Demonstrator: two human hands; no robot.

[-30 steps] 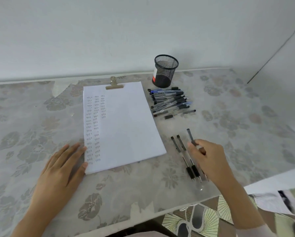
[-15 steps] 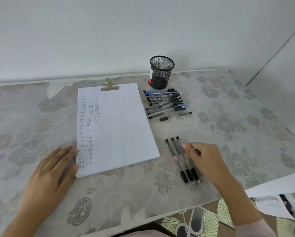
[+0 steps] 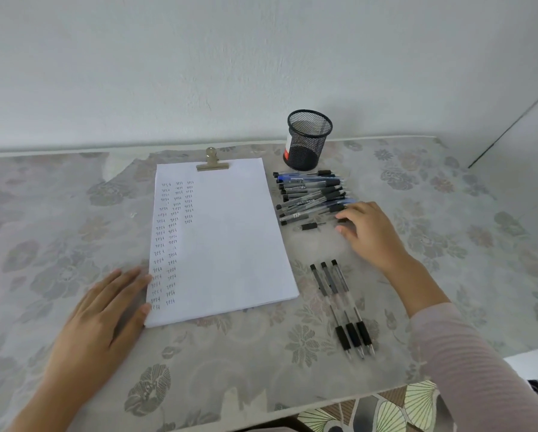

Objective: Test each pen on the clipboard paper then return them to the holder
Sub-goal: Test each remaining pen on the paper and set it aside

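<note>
Pressing left hand (image 3: 105,310) flat, fingers straight, on the floral table cover (image 3: 43,213), fingertips touching the near left edge of the clipboard paper (image 3: 227,238). Reaching right hand (image 3: 370,232), in a pale striped sleeve (image 3: 467,363), to the right ends of the pile of pens (image 3: 311,194), fingers bent over them; cannot tell whether any pen is pinched. Keeping the hands well apart, paper between them. Leaving the pile just near of the upright black mesh holder (image 3: 308,140), right of the paper's far end, with a lone pen (image 3: 309,226) at its near edge. Leaving three black-grip pens (image 3: 342,307) side by side, touching, near right of the paper. Showing columns of small marks down the paper's left side, under a metal clip (image 3: 212,162).
</note>
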